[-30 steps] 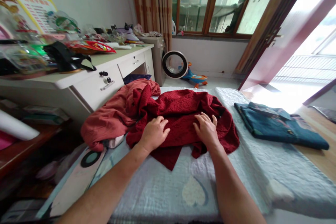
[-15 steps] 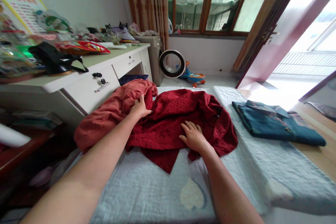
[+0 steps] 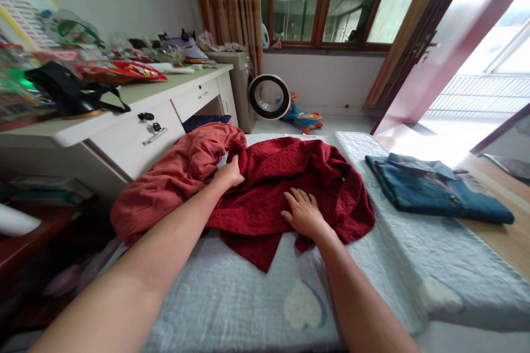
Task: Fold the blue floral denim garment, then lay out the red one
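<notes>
A dark red garment lies rumpled across the light blue quilted bed cover, one pointed corner hanging toward me. My left hand is closed on the garment's left edge; its fingertips are partly hidden in the folds. My right hand rests flat on the middle of the same garment, fingers spread. Left of it, a bunched coral-coloured cloth lies against the desk side, close to my left hand. A folded denim garment sits on the right.
A white desk cluttered with packets and a black strapped object stands on the left. Beyond the bed are a washing machine with its round door open and a blue and orange ride-on toy. A door stands open on the right.
My left hand has moved slightly right, away from the coral cloth, and closed on the dark red garment's edge. My right hand stays almost in place. The view has shifted a little.
</notes>
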Available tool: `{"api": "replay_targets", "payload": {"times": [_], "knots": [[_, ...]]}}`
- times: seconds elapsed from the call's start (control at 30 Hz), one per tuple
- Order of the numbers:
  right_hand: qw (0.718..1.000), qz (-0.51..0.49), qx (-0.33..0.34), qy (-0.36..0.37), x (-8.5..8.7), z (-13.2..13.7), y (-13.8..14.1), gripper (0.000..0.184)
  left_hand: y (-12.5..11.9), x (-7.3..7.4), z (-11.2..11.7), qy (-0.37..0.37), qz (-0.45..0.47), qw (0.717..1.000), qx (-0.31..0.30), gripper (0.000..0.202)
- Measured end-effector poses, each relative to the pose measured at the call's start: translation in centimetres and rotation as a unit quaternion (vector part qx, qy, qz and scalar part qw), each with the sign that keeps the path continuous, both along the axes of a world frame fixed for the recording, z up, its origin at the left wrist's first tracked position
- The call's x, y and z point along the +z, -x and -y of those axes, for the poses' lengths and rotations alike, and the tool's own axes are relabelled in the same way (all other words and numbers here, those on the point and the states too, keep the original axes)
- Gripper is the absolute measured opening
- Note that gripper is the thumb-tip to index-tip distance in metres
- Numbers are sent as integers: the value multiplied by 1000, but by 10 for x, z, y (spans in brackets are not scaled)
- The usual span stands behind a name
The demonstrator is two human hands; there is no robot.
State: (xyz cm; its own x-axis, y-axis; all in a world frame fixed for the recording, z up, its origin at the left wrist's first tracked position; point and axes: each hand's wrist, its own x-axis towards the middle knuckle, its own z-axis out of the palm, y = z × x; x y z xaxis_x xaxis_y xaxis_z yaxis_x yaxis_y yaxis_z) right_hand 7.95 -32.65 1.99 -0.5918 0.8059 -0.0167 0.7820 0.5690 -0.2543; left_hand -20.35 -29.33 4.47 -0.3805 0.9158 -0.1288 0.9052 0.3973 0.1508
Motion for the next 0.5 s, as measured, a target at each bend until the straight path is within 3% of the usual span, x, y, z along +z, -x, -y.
{"api": "replay_targets", "payload": {"times": [0.1,0.2,0.37,0.5], "knots": [[1000,-10,-1,-5,-1,0,0,59,-9,3,2,-8,-27,1000,-4,67],[1000,-16,0,-7,-3,-1,0,60,-13,12,2,-35,-63,997,-20,57],[999,-35,-7,-9,-4,-2,1,59,5,45,-2,-142,-135,980,-35,55],[992,-118,1,-35,-3,-2,4,50,24,70,-1,-214,-183,958,-52,57]]}}
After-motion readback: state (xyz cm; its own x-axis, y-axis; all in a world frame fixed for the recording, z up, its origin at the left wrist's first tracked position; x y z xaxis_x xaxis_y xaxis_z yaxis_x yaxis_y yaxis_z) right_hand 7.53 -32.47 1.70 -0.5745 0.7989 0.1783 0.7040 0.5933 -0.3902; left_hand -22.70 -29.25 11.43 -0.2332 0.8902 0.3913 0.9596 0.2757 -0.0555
